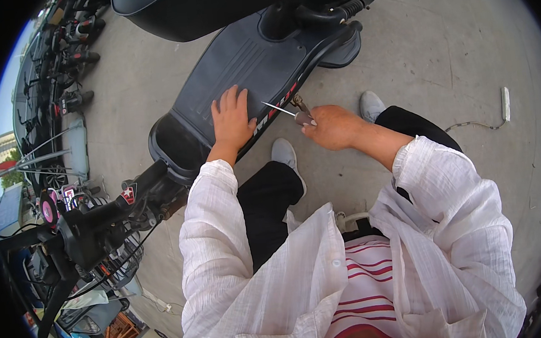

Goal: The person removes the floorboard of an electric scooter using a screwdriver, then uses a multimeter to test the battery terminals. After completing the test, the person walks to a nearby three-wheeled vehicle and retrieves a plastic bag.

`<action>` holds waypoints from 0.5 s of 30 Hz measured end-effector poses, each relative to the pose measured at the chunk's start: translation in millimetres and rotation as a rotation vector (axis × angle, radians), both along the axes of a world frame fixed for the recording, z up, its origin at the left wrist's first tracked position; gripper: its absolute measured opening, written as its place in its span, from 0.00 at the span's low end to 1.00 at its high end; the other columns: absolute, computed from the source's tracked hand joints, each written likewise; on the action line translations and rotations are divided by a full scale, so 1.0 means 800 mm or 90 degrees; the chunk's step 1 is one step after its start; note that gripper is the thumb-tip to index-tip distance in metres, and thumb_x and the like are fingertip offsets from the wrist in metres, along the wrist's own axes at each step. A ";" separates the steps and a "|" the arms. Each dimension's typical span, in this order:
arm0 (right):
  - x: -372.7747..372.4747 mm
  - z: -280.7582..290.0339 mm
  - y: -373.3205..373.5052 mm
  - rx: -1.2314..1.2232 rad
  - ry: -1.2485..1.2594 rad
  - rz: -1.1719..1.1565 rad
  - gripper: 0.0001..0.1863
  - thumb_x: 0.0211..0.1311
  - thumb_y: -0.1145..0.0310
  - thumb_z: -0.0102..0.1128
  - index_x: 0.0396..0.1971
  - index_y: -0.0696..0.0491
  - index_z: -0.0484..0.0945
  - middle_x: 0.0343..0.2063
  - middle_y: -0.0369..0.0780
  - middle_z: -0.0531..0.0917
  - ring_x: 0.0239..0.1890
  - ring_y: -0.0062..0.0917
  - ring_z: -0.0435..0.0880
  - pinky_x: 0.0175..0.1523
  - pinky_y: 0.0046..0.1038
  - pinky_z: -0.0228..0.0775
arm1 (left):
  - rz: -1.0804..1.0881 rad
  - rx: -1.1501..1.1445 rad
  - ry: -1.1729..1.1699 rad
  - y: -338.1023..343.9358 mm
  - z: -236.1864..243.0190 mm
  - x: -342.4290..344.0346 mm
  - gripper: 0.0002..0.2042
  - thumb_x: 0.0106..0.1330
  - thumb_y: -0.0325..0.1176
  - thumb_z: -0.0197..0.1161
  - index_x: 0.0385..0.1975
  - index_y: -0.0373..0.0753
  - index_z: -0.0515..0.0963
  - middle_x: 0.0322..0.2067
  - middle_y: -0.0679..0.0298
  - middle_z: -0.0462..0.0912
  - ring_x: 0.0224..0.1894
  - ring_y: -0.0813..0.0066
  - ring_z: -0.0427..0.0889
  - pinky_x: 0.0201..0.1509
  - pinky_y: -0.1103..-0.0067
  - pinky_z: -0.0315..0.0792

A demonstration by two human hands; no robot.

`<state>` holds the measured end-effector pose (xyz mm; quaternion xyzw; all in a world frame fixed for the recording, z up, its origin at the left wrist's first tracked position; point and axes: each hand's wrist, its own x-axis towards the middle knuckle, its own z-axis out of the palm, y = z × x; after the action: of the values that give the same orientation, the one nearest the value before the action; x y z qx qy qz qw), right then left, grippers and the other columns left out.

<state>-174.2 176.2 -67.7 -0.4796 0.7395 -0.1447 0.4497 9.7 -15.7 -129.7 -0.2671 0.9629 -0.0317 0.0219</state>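
My left hand (233,121) lies flat on the black footboard (248,50) of an electric scooter, its fingers spread. In my right hand (333,127) is a screwdriver (303,118) with a brown handle, the fingers wrapped round it. The thin metal shaft points up and left, and its tip shows over the near edge of the footboard, beside the red and white lettering. I cannot tell whether the tip touches the board. A metal kickstand (299,101) sticks out below that edge, just behind the screwdriver.
The black seat (188,10) overhangs the footboard's far side. At left are the scooter's handlebars (76,238) and a wire basket (122,260). Parked scooters (74,57) line the far left. A white power strip (505,105) with its cord lies on the concrete floor (439,48) at right.
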 end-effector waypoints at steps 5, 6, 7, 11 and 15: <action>0.002 -0.012 -0.009 0.050 0.011 0.050 0.21 0.65 0.58 0.47 0.44 0.60 0.80 0.39 0.50 0.84 0.38 0.42 0.84 0.48 0.39 0.75 | -0.039 -0.023 -0.007 -0.004 -0.001 0.001 0.38 0.48 0.38 0.73 0.62 0.43 0.65 0.65 0.59 0.61 0.68 0.59 0.59 0.69 0.52 0.53; 0.003 -0.011 -0.012 0.079 0.010 0.057 0.21 0.65 0.58 0.46 0.45 0.58 0.79 0.38 0.49 0.84 0.36 0.41 0.85 0.47 0.39 0.75 | -0.045 -0.028 -0.005 -0.004 -0.001 0.002 0.38 0.48 0.38 0.73 0.62 0.43 0.65 0.65 0.59 0.61 0.68 0.60 0.59 0.69 0.52 0.53; 0.003 -0.009 -0.013 0.074 0.003 0.060 0.21 0.65 0.58 0.46 0.48 0.56 0.79 0.38 0.49 0.84 0.34 0.40 0.85 0.46 0.38 0.76 | -0.059 -0.035 -0.011 -0.005 0.000 0.002 0.37 0.48 0.38 0.73 0.62 0.44 0.65 0.65 0.60 0.61 0.68 0.60 0.59 0.69 0.51 0.53; 0.008 -0.005 -0.012 0.069 -0.022 0.067 0.22 0.65 0.60 0.44 0.58 0.46 0.75 0.37 0.46 0.84 0.30 0.36 0.85 0.41 0.35 0.78 | -0.105 -0.068 -0.016 -0.001 -0.002 0.002 0.36 0.48 0.37 0.72 0.61 0.45 0.66 0.65 0.61 0.62 0.69 0.62 0.59 0.69 0.50 0.52; 0.013 -0.002 -0.014 0.089 -0.028 0.081 0.24 0.65 0.63 0.43 0.61 0.44 0.73 0.38 0.44 0.84 0.29 0.33 0.85 0.39 0.33 0.78 | -0.157 -0.118 -0.004 0.003 -0.007 0.000 0.32 0.48 0.34 0.68 0.58 0.44 0.69 0.63 0.61 0.64 0.68 0.62 0.60 0.68 0.49 0.52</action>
<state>-164.1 165.1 -69.0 -0.4898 0.7060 -0.0744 0.5061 9.7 -13.5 -135.7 -0.1474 0.9813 -0.1236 -0.0037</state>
